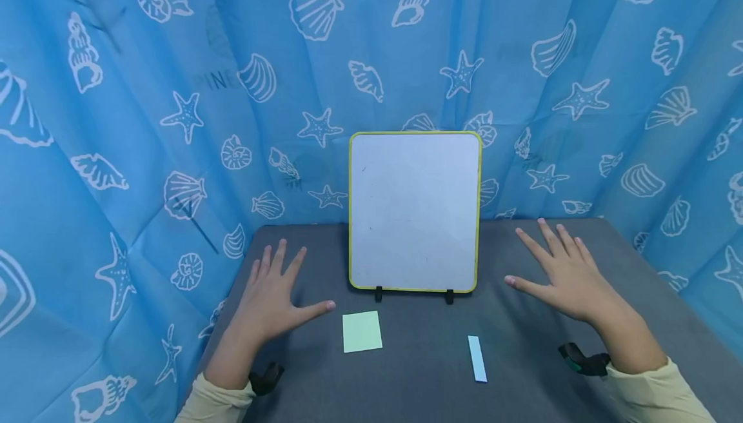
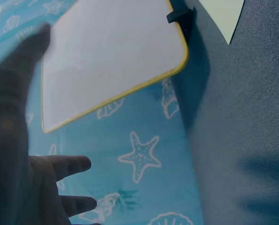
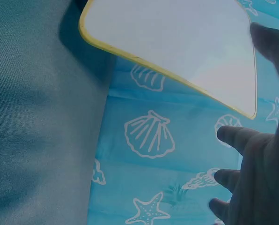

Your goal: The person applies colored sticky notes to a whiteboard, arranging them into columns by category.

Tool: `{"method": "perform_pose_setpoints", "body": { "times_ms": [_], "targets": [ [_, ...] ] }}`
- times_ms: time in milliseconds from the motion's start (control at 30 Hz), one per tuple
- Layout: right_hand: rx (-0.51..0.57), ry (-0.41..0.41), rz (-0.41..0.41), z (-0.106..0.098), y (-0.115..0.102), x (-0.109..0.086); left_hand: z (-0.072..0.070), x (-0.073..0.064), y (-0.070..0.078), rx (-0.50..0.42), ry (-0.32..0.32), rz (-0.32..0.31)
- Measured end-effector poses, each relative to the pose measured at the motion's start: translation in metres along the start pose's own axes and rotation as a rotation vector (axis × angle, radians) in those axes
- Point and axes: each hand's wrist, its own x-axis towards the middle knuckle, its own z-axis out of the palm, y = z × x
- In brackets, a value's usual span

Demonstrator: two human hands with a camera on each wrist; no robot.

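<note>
A whiteboard point(image 1: 415, 213) with a yellow rim stands upright at the back of the grey table, on small black feet. In front of it lies a pale green square of paper point(image 1: 362, 331), like a sticky note. To the right of that is a narrow light blue strip point(image 1: 477, 358). My left hand point(image 1: 269, 300) hovers left of the green square with fingers spread, touching nothing. On the other side, my right hand point(image 1: 571, 278) is held up with straight, spread fingers, right of the board and the strip. Both hands hold nothing.
Behind the grey table point(image 1: 418, 391) hangs a blue curtain point(image 1: 313, 81) printed with white shells and starfish; it also runs along the left and right sides. Each wrist wears a dark band, the left one point(image 1: 267, 379) and the right one point(image 1: 583, 360).
</note>
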Motion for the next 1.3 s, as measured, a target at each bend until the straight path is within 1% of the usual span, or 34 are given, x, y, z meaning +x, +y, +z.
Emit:
{"method": "perform_pose_setpoints", "body": {
  "times_ms": [167, 267, 500, 633, 733, 833, 1033, 1133, 1300],
  "targets": [
    [-0.046, -0.003, -0.047, 0.001, -0.003, 0.002, 0.002, -0.001, 0.000, 0.004, 0.020, 0.063],
    [-0.029, -0.004, -0.056, 0.004, -0.006, 0.002, 0.008, -0.002, -0.001, -0.018, 0.024, 0.090],
    [0.030, 0.069, -0.097, 0.015, -0.013, 0.001, 0.028, -0.006, -0.001, -0.084, 0.035, 0.096],
    [0.070, 0.067, -0.072, 0.022, -0.017, 0.002, 0.037, -0.008, 0.002, -0.106, 0.040, 0.096],
    [0.098, 0.079, -0.069, 0.027, -0.020, 0.002, 0.044, -0.008, 0.004, -0.123, 0.035, 0.091],
    [0.132, 0.102, -0.082, 0.031, -0.025, 0.002, 0.048, -0.008, 0.006, -0.140, 0.029, 0.089],
    [0.180, 0.141, -0.092, 0.040, -0.036, 0.004, 0.057, -0.011, 0.011, -0.162, 0.046, 0.099],
    [0.192, 0.149, -0.094, 0.045, -0.041, 0.005, 0.062, -0.014, 0.014, -0.180, 0.049, 0.106],
    [0.209, 0.147, -0.107, 0.053, -0.049, 0.007, 0.066, -0.016, 0.018, -0.198, 0.037, 0.100]
  ]
}}
